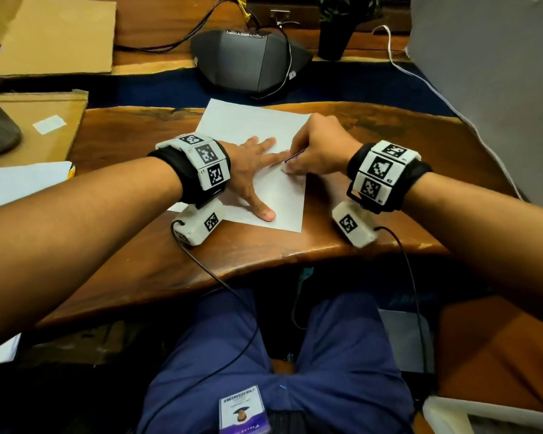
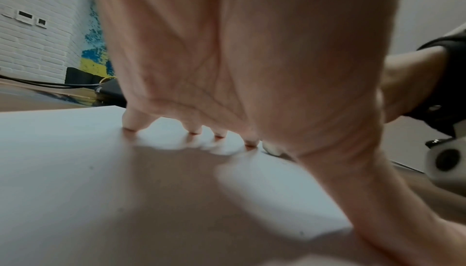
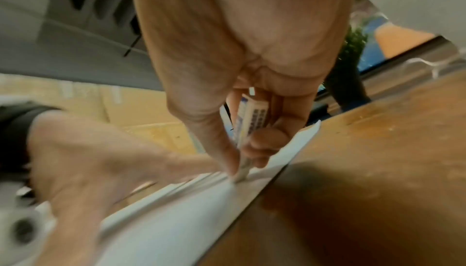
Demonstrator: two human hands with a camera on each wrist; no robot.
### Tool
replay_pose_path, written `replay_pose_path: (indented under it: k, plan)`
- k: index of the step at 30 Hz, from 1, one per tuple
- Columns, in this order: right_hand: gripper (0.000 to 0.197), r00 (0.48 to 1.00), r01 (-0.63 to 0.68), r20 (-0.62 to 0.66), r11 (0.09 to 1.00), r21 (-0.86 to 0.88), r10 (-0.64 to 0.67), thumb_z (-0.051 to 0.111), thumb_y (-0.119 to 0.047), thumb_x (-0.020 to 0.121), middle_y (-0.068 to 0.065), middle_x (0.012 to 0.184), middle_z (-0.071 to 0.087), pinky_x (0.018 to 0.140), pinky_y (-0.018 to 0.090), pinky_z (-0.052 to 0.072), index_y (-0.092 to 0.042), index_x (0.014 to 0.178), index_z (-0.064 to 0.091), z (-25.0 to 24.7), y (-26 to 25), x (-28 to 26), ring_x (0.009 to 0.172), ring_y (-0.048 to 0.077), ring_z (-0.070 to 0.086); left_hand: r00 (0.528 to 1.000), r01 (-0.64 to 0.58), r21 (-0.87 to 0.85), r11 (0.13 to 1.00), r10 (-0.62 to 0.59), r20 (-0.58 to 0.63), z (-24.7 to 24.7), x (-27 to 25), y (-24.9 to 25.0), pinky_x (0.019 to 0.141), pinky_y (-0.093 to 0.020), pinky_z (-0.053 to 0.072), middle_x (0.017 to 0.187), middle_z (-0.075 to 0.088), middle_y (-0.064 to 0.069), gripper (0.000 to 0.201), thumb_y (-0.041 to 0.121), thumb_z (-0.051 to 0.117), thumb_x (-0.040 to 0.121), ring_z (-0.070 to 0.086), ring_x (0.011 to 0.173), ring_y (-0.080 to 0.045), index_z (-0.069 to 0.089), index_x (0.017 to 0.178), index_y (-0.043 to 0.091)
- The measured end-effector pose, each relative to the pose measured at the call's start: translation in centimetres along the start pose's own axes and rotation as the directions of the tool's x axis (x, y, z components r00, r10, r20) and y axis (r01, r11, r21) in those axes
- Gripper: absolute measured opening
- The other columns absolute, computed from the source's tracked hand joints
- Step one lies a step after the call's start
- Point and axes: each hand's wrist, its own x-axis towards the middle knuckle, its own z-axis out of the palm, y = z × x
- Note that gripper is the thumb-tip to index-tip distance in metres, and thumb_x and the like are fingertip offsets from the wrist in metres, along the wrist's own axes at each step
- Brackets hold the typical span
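A white sheet of paper (image 1: 232, 126) lies on the wooden desk (image 1: 389, 145). My left hand (image 1: 254, 164) presses flat on the sheet (image 2: 63, 160) with fingers spread, and its fingertips (image 2: 130, 125) touch the paper. My right hand (image 1: 314, 148) pinches a white eraser (image 1: 285, 166) in a printed sleeve, its tip down on the sheet just beside my left index finger. In the right wrist view the eraser (image 3: 248, 130) sits between thumb and fingers, its end against the paper (image 3: 176, 220).
A black conference speaker (image 1: 248, 57) with cables sits beyond the sheet. A potted plant (image 1: 336, 29) stands behind it. Cardboard pieces (image 1: 54, 36) and more papers (image 1: 22, 180) lie to the left. A white cable (image 1: 436, 89) runs along the right.
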Motion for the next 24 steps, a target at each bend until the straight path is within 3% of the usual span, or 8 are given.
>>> replay_pose_path:
  k: [4,7,8,12,15,17,20,24]
  plan:
    - [0.012,0.986,0.111,0.127,0.994,-0.011,-0.109,0.083,-0.027,0.079,-0.002,0.078,0.072,0.054,0.017,0.045,-0.017,0.080,0.077,1.1,-1.2,-1.1,0.071,0.006,0.063,1.000,-0.018,-0.017,1.000,0.018,-0.002,-0.1,0.0,-0.1,0.118,-0.062,0.005,0.160,-0.027,0.005,0.138,0.084,0.066,0.048,-0.019,0.149,-0.026,-0.013,0.152,0.042]
    - [0.017,1.000,-0.016,0.021,1.000,0.016,0.016,0.083,-0.029,0.078,0.001,0.081,0.074,0.055,0.018,0.045,-0.014,0.085,0.080,0.0,0.1,0.0,0.072,0.008,0.062,1.000,-0.001,0.003,1.000,0.000,0.009,0.0,0.2,-0.2,0.117,-0.064,0.008,0.161,-0.027,0.007,0.142,0.086,0.062,0.041,-0.019,0.149,-0.025,-0.017,0.151,0.044]
    - [0.016,1.000,-0.008,-0.001,1.000,0.009,0.008,0.083,-0.027,0.078,0.002,0.081,0.074,0.053,0.017,0.044,-0.013,0.085,0.080,0.0,0.1,0.0,0.070,0.007,0.061,1.000,0.002,0.002,1.000,-0.002,0.007,0.1,0.2,-0.2,0.117,-0.064,0.008,0.161,-0.027,0.007,0.142,0.087,0.062,0.040,-0.019,0.149,-0.025,-0.017,0.150,0.045]
    - [0.012,0.988,0.106,0.117,0.994,-0.011,-0.104,0.083,-0.027,0.078,-0.002,0.077,0.072,0.055,0.018,0.048,-0.016,0.082,0.079,1.0,-1.2,-1.5,0.070,0.005,0.062,1.000,-0.014,-0.002,1.000,0.014,-0.003,0.0,0.2,-0.2,0.117,-0.064,0.006,0.160,-0.028,0.005,0.139,0.086,0.065,0.047,-0.020,0.149,-0.025,-0.016,0.151,0.042]
    - [0.015,1.000,-0.022,-0.002,1.000,-0.014,0.022,0.083,-0.028,0.078,0.000,0.080,0.074,0.053,0.015,0.042,-0.014,0.083,0.079,-0.4,0.5,0.2,0.066,0.004,0.058,1.000,-0.010,-0.001,1.000,0.010,0.007,0.0,0.1,-0.2,0.117,-0.064,0.006,0.160,-0.028,0.007,0.142,0.087,0.063,0.041,-0.020,0.149,-0.025,-0.019,0.150,0.045]
    - [0.015,0.996,-0.082,-0.023,0.997,0.007,0.082,0.083,-0.027,0.079,-0.003,0.075,0.070,0.050,0.014,0.040,-0.014,0.084,0.078,-1.0,1.2,0.9,0.063,0.004,0.058,1.000,-0.025,-0.005,1.000,0.025,0.012,-0.1,-0.3,-0.7,0.118,-0.063,0.003,0.160,-0.028,0.008,0.141,0.083,0.068,0.046,-0.021,0.149,-0.023,-0.021,0.149,0.045]
    - [0.014,0.997,-0.073,0.021,0.997,-0.026,0.074,0.081,-0.027,0.082,-0.006,0.074,0.066,0.048,0.013,0.039,-0.014,0.086,0.077,-0.8,1.2,1.0,0.065,0.008,0.060,0.997,-0.074,-0.055,0.996,0.075,0.019,-0.5,-0.6,-1.9,0.119,-0.054,0.000,0.160,-0.026,0.013,0.132,0.067,0.078,0.062,-0.021,0.148,-0.015,-0.017,0.151,0.044]
    - [0.020,0.998,-0.041,-0.045,0.996,-0.084,0.038,0.082,-0.029,0.081,0.000,0.082,0.071,0.053,0.018,0.043,-0.011,0.089,0.079,-0.4,0.6,1.3,0.072,0.012,0.060,0.998,-0.054,-0.078,0.995,0.055,0.011,-0.4,-0.5,-2.7,0.119,-0.051,0.001,0.159,-0.025,0.017,0.132,0.064,0.081,0.061,-0.019,0.148,-0.011,-0.015,0.150,0.049]
